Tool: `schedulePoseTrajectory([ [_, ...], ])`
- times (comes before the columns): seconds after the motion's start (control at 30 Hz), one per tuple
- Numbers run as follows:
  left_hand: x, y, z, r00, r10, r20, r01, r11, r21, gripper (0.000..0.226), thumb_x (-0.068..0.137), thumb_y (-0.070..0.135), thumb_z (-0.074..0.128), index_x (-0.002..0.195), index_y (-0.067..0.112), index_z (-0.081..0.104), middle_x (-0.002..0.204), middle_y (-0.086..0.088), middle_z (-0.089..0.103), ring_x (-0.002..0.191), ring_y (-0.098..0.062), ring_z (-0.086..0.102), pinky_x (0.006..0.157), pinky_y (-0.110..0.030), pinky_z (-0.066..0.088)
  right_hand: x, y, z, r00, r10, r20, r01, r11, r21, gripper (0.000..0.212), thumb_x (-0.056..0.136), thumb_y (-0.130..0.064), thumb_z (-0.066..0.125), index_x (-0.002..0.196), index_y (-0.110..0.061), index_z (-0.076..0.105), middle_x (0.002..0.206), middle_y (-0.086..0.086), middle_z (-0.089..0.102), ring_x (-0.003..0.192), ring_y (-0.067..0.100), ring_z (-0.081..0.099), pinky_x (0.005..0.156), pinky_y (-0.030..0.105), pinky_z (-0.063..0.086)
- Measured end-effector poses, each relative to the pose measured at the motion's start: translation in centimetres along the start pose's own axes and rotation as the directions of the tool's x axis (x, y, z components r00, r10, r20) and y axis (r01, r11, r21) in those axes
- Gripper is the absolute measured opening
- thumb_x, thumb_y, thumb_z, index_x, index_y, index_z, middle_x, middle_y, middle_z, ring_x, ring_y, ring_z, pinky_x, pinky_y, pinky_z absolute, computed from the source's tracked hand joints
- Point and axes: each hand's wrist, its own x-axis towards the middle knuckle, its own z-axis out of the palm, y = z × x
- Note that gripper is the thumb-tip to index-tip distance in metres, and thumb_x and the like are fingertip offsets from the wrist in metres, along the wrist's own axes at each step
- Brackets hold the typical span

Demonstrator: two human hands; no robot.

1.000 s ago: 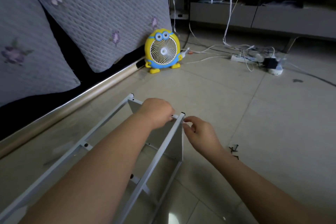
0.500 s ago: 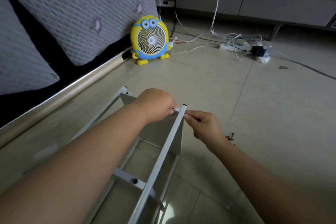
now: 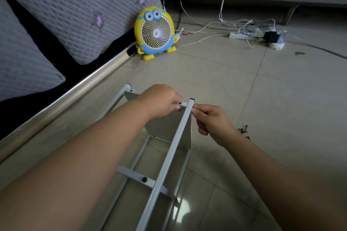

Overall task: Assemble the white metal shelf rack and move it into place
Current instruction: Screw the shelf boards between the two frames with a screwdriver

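The white metal shelf rack (image 3: 165, 167) lies on its side on the tiled floor, its long posts running away from me. A white shelf panel (image 3: 169, 129) stands between the posts at the far end. My left hand (image 3: 159, 100) grips the panel's top edge beside the right post (image 3: 189, 107). My right hand (image 3: 210, 120) has curled fingers pressed against the outer side of that post near its black-capped tip. Whether a screw sits between those fingers is hidden. A black screw head (image 3: 144, 179) shows on the nearer crossbar.
A few loose dark screws (image 3: 243, 130) lie on the floor right of my right wrist. A yellow cartoon fan (image 3: 155, 33) stands by the sofa's metal base rail (image 3: 75, 93). A power strip with tangled cables (image 3: 249, 33) lies at the back. Grey quilted cushions (image 3: 78, 11) lean at left.
The view has dropped and moved closer to the rack. My right hand moved in from just off the post tip to touch the post's side. My left hand stayed on the panel's edge.
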Motion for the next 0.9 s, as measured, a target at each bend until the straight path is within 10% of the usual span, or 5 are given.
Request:
schedulePoseTrajectory([
  [0.43, 0.2, -0.9, -0.3, 0.999, 0.031, 0.009, -0.031, 0.999, -0.032, 0.018, 0.092, 0.023, 0.052, 0.08, 0.011, 0.058, 0.082, -0.009, 0.057, 0.084, -0.024, 0.051, 0.072, -0.033, 0.038, 0.3, 0.5, 1.1, 0.964, -0.2, -0.174, 0.119, 0.914, -0.389, 0.021, 0.088, -0.014, 0.059, 0.106, -0.014, 0.069, 0.052, -0.002, 0.027, 0.04, 0.006, 0.03, 0.047, 0.014, 0.026],
  [0.63, 0.6, -1.1, -0.4, 0.999, 0.025, 0.044, -0.022, 0.997, -0.076, 0.023, 0.091, 0.022, 0.054, 0.102, 0.007, 0.067, 0.097, -0.012, 0.065, 0.095, -0.026, 0.056, 0.08, -0.034, 0.042, 0.2, 0.1, 1.0, 0.962, -0.215, -0.171, 0.122, 0.892, -0.434, 0.02, 0.089, -0.015, 0.059, 0.105, -0.011, 0.07, 0.05, -0.003, 0.027, 0.039, 0.005, 0.034, 0.044, 0.011, 0.026],
  [0.9, 0.2, -1.1, -0.4, 0.999, 0.026, 0.042, -0.023, 0.998, -0.064, 0.019, 0.09, 0.018, 0.056, 0.081, 0.003, 0.06, 0.075, -0.009, 0.052, 0.077, -0.022, 0.047, 0.07, -0.033, 0.037, 0.0, -0.3, 0.9, 0.993, -0.089, -0.079, 0.063, 0.958, -0.279, 0.019, 0.093, -0.01, 0.05, 0.099, -0.016, 0.067, 0.044, -0.008, 0.033, 0.034, 0.005, 0.03, 0.043, 0.024, 0.033],
])
